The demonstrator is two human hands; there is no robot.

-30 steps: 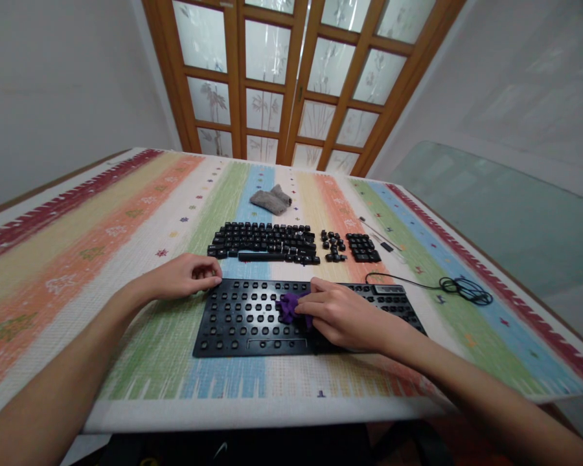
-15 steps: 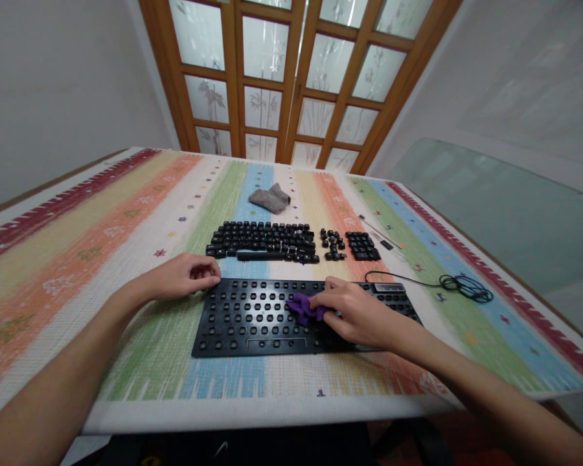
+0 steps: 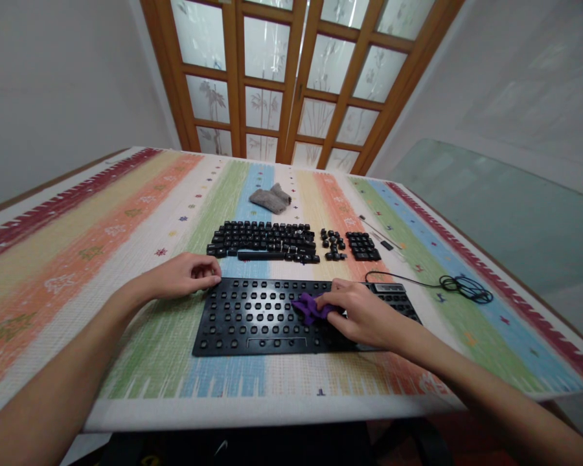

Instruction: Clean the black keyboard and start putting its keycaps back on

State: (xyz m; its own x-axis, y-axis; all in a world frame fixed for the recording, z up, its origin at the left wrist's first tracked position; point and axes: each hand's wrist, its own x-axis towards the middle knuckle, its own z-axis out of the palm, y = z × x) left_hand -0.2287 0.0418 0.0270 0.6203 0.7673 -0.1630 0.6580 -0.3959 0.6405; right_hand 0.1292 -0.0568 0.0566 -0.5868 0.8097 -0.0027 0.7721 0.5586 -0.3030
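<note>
A black keyboard base (image 3: 252, 323), stripped of its keycaps, lies flat on the striped tablecloth in front of me. My right hand (image 3: 359, 310) grips a bunched purple cloth (image 3: 311, 307) and presses it on the middle of the base. At the base's upper left corner rests my left hand (image 3: 189, 275), its fingers curled and the thumb and fingertips at the edge. Behind the base, the loose black keycaps (image 3: 262, 238) are laid out in keyboard order, with the long spacebar (image 3: 260, 256) in front of them.
A folded grey cloth (image 3: 271, 198) lies beyond the keycaps. A thin stick-like tool (image 3: 381, 233) is at the right of the number-pad keycaps (image 3: 363, 246). The coiled black cable (image 3: 466, 288) sits right of the base. Wood-framed glass doors (image 3: 282, 77) stand behind the table.
My right hand and the purple cloth have slid slightly to the right over the keyboard base. My left hand stays at the corner.
</note>
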